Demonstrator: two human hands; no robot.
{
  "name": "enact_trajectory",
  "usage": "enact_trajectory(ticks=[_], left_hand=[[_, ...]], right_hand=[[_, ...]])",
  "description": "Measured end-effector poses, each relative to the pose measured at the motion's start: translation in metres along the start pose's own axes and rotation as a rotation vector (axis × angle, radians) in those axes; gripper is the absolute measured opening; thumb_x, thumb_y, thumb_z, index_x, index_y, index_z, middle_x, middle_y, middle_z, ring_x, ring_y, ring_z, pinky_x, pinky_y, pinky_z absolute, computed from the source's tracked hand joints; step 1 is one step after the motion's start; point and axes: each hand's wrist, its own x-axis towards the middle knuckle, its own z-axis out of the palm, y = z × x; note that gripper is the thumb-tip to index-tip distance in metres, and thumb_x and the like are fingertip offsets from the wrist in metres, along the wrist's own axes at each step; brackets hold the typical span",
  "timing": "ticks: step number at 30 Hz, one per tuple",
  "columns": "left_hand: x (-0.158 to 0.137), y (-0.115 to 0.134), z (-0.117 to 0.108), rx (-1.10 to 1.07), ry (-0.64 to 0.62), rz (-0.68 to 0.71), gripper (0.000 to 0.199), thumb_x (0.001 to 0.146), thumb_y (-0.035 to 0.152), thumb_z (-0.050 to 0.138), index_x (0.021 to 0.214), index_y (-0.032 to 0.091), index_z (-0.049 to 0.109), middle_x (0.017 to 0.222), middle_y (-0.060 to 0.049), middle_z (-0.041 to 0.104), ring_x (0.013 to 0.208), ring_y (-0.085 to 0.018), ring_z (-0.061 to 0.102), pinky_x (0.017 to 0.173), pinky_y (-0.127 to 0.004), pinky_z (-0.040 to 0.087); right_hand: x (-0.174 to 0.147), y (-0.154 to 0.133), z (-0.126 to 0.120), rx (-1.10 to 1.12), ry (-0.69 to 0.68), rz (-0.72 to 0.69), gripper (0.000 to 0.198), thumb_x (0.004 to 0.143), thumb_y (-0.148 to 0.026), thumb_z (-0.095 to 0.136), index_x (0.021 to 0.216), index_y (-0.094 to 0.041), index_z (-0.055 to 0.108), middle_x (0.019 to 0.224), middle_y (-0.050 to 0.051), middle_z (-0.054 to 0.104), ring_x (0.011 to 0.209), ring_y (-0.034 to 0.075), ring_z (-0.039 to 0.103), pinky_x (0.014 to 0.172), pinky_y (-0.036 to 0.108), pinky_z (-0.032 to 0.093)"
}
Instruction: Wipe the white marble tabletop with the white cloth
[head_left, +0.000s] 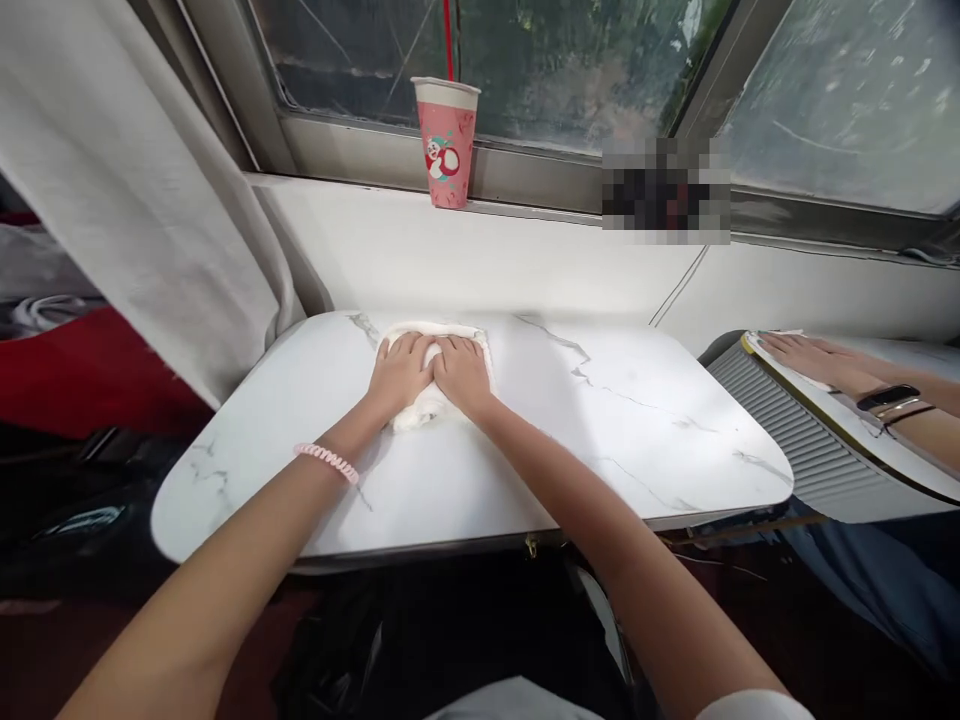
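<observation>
A folded white cloth (429,408) lies on the white marble-patterned table (660,400), left of its middle and close to the back edge. My left hand (401,372) rests flat on the cloth's left half, fingers stretched forward. Beside it my right hand (463,374) presses flat on the right half, its fingers also stretched out. The two thumbs meet or nearly meet in the middle. A pink coiled band (327,462) circles my left wrist. The cloth's underside and the parts beneath my palms are hidden.
A pink paper cup (448,145) with a red straw stands on the window ledge behind the table. On the right, another person's hands (814,360) lie on a cloth on a second table (885,440). A pale curtain (142,200) hangs at the left.
</observation>
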Motion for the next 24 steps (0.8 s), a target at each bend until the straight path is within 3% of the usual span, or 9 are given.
enact_trajectory(ticks=[6, 10, 16, 19, 21, 24], left_hand=[[-0.066, 0.016, -0.022, 0.059, -0.047, -0.032, 0.046, 0.098, 0.028, 0.036, 0.141, 0.017, 0.048, 0.153, -0.015, 0.047, 0.146, -0.029, 0.038, 0.122, -0.055, 0.021], [-0.109, 0.01, -0.035, 0.069, -0.078, 0.016, 0.048, 0.097, 0.029, 0.035, 0.142, 0.019, 0.047, 0.154, -0.014, 0.046, 0.148, -0.027, 0.036, 0.123, -0.054, 0.021], [-0.155, -0.002, -0.06, 0.056, -0.188, 0.05, 0.055, 0.097, 0.035, 0.034, 0.148, 0.017, 0.043, 0.159, -0.013, 0.041, 0.151, -0.026, 0.03, 0.125, -0.053, 0.02], [-0.161, -0.009, -0.068, 0.062, -0.22, 0.018, 0.056, 0.097, 0.033, 0.032, 0.15, 0.018, 0.041, 0.158, -0.011, 0.043, 0.15, -0.026, 0.031, 0.124, -0.052, 0.023], [-0.158, -0.017, -0.067, 0.081, -0.217, -0.003, 0.057, 0.097, 0.03, 0.03, 0.151, 0.017, 0.039, 0.159, -0.011, 0.042, 0.151, -0.026, 0.031, 0.123, -0.053, 0.025], [-0.14, -0.037, -0.06, 0.109, -0.167, 0.0, 0.057, 0.095, 0.027, 0.032, 0.151, 0.015, 0.038, 0.16, -0.014, 0.039, 0.151, -0.028, 0.03, 0.123, -0.055, 0.025]], right_hand=[[-0.057, -0.027, -0.014, -0.064, -0.034, -0.085, 0.036, 0.096, -0.014, 0.037, 0.124, -0.014, 0.059, 0.124, 0.014, 0.066, 0.119, 0.027, 0.055, 0.106, 0.043, 0.036], [-0.086, -0.056, -0.036, -0.18, -0.166, -0.156, 0.035, 0.097, -0.022, 0.04, 0.12, -0.008, 0.062, 0.119, 0.02, 0.067, 0.113, 0.034, 0.059, 0.099, 0.051, 0.04], [-0.1, -0.093, -0.058, -0.16, -0.454, -0.298, 0.036, 0.097, -0.018, 0.04, 0.1, -0.011, 0.075, 0.092, 0.017, 0.076, 0.089, 0.031, 0.071, 0.084, 0.048, 0.051], [-0.105, -0.102, -0.05, -0.134, -0.471, -0.301, 0.045, 0.1, -0.02, 0.033, 0.122, -0.002, 0.068, 0.12, 0.024, 0.07, 0.114, 0.036, 0.066, 0.098, 0.052, 0.049], [-0.106, -0.104, -0.039, -0.137, -0.427, -0.27, 0.055, 0.103, -0.026, 0.029, 0.142, 0.007, 0.049, 0.143, 0.029, 0.053, 0.137, 0.039, 0.048, 0.114, 0.057, 0.036], [-0.094, -0.1, -0.018, -0.086, -0.357, -0.27, 0.061, 0.104, -0.031, 0.027, 0.151, 0.009, 0.034, 0.157, 0.026, 0.037, 0.15, 0.035, 0.03, 0.124, 0.052, 0.02]])
